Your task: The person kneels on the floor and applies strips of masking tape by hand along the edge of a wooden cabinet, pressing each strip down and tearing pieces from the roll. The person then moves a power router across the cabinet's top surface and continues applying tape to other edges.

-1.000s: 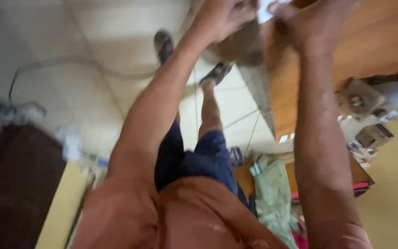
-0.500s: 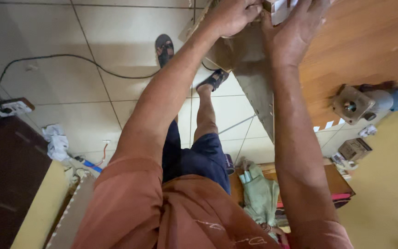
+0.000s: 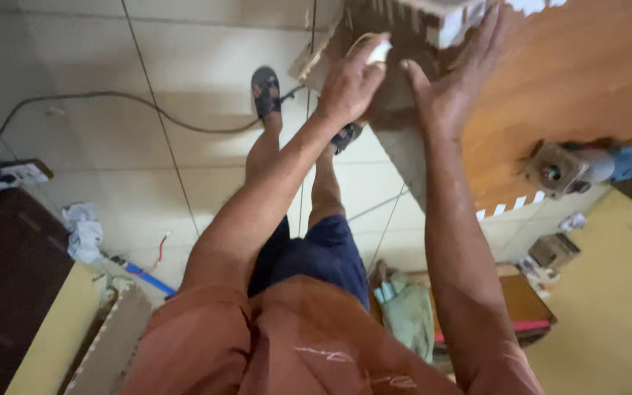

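My left hand (image 3: 349,84) is curled around a small white piece (image 3: 380,51) with a thin yellowish loop on it, held against the grey edge of a wooden board (image 3: 550,80). My right hand (image 3: 451,77) is spread flat, fingers apart, and presses on a white block (image 3: 456,25) at the board's upper edge, right beside the left hand. Both forearms reach forward over my legs and sandalled feet (image 3: 266,86), which stand on the tiled floor.
A black cable (image 3: 148,102) runs across the pale tiles (image 3: 184,44) to a power strip (image 3: 12,174) at the left. Crumpled white cloth (image 3: 82,230), a blue tube (image 3: 146,279) and a green cloth (image 3: 407,307) lie near me. A power tool (image 3: 572,167) rests on the board.
The view has tilted, so both hands sit lower in the frame. The left hand now shows the small white piece in its fingers. The right hand still presses on the board's edge.
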